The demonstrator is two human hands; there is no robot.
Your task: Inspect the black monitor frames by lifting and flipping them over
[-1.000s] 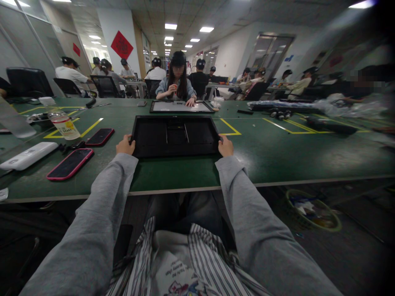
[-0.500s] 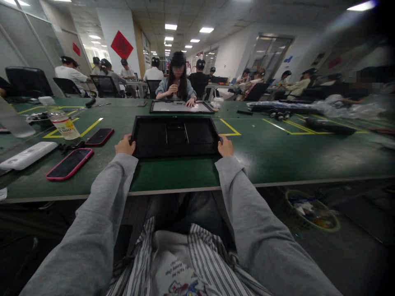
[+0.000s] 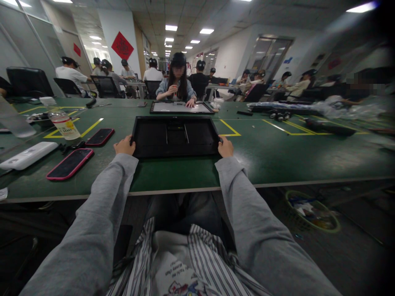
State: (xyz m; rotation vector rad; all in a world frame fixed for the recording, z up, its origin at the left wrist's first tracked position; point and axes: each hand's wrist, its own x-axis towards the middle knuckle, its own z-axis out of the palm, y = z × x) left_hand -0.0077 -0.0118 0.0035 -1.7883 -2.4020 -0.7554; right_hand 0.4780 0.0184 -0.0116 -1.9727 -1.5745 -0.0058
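In front of me on the green table [image 3: 175, 176] is a black monitor back cover [image 3: 151, 137], a wide shallow shell with its hollow side up and a raised bracket-like part at its upper middle. My left hand [image 3: 125, 145] grips its left edge, fingers curled round the rim. At the right edge my right hand [image 3: 226, 146] holds it the same way. Both thumbs lie near the rim; the fingertips under the edge are hidden. Just beyond it, a flat panel with a grey face [image 3: 169, 107] lies before a person across the table.
Left of me lie two phones [image 3: 70, 164] in pink-red cases, a white device [image 3: 29, 155] and a bottle [image 3: 64, 123]. Yellow tape marks [image 3: 231, 130] outline areas. Clear plastic wrap [image 3: 348, 107] and black parts [image 3: 328, 126] lie on the right. A basket [image 3: 311, 211] stands below the table.
Almost nothing differs. My left hand has shifted very slightly on the cover's edge; the cover stays in place.
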